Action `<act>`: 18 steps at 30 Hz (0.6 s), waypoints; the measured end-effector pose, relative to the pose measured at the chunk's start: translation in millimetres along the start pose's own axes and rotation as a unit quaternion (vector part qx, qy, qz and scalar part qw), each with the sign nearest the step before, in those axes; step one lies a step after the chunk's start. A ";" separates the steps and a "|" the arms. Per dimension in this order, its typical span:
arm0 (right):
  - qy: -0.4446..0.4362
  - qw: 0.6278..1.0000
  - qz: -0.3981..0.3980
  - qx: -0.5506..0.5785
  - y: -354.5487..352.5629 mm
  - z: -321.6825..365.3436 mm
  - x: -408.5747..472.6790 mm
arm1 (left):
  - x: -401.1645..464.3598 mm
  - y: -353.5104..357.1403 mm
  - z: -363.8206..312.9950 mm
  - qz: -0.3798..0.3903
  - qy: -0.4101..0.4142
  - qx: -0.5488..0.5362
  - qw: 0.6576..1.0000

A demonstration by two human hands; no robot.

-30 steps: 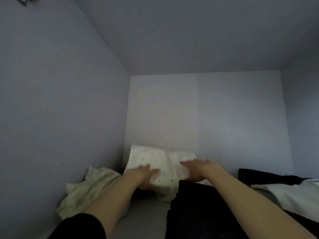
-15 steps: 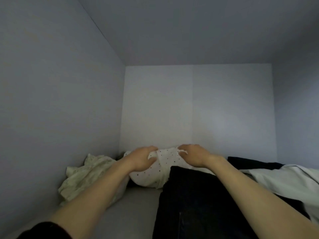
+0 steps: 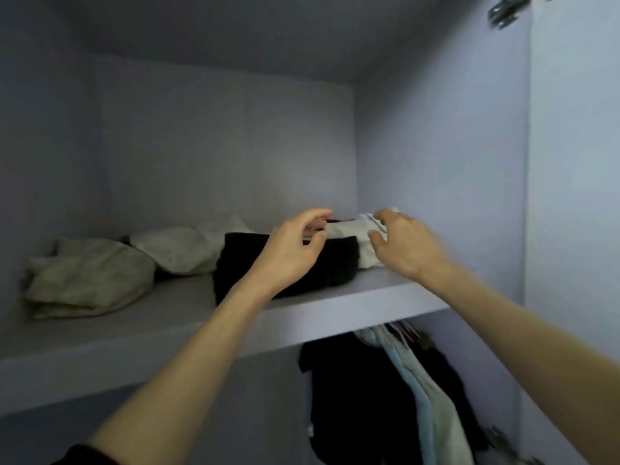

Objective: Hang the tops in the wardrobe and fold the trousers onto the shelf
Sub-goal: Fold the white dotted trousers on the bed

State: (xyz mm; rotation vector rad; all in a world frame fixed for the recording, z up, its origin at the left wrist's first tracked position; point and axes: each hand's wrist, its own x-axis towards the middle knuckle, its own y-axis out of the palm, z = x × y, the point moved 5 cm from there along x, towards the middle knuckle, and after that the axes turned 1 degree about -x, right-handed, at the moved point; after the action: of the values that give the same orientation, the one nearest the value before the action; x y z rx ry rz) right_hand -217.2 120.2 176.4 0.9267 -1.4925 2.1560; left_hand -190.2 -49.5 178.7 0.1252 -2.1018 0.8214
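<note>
A folded black pair of trousers (image 3: pixel 248 266) lies on the wardrobe shelf (image 3: pixel 201 344), with a white garment (image 3: pixel 349 229) on and behind its right end. My left hand (image 3: pixel 295 246) hovers over the black trousers, its fingers loosely curved at the white garment's left edge. My right hand (image 3: pixel 402 246) is at the white garment's right side, fingers and thumb spread and holding nothing. A white dotted garment (image 3: pixel 181 250) and a crumpled cream garment (image 3: pixel 90 280) lie further left on the shelf.
Below the shelf, dark tops (image 3: pixel 362 397) and a pale blue one (image 3: pixel 419 380) hang at the right. The wardrobe's side panel (image 3: pixel 436 162) stands close to my right hand, and the open door (image 3: pixel 577 196) with a metal hinge (image 3: pixel 503 11) is at the far right.
Both hands left the dotted garment at the back and moved right to the white garment by the black trousers. The view pulled back and down, so the shelf edge and hanging clothes show.
</note>
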 end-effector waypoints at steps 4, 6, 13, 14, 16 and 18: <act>0.058 0.998 0.020 0.023 -38.6 -39.9 -92.2 | -45.6 53.9 -49.6 0.049 -0.025 -0.095 0.994; 0.105 0.993 0.043 0.011 -52.4 -64.9 -149.4 | -74.4 88.2 -78.8 0.092 -0.033 -0.156 0.983; 0.296 0.944 0.146 -0.011 -100.2 -163.3 -371.6 | -210.5 239.2 -207.6 0.314 -0.008 -0.236 0.919; 0.311 0.937 0.158 -0.018 -108.7 -174.8 -395.6 | -227.1 254.8 -221.5 0.333 -0.003 -0.238 0.913; 0.349 0.919 0.183 -0.023 -133.8 -202.4 -446.1 | -263.0 286.2 -256.5 0.371 0.008 -0.243 0.896; 0.389 0.900 0.195 -0.020 -166.4 -231.1 -489.1 | -293.1 312.5 -297.5 0.420 0.021 -0.255 0.870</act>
State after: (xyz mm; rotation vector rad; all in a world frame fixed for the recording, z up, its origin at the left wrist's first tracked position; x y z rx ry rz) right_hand 166.6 431.9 -98.9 -0.2989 -1.3378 2.3133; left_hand 84.4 313.6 -75.8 -1.1510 -2.2384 0.6809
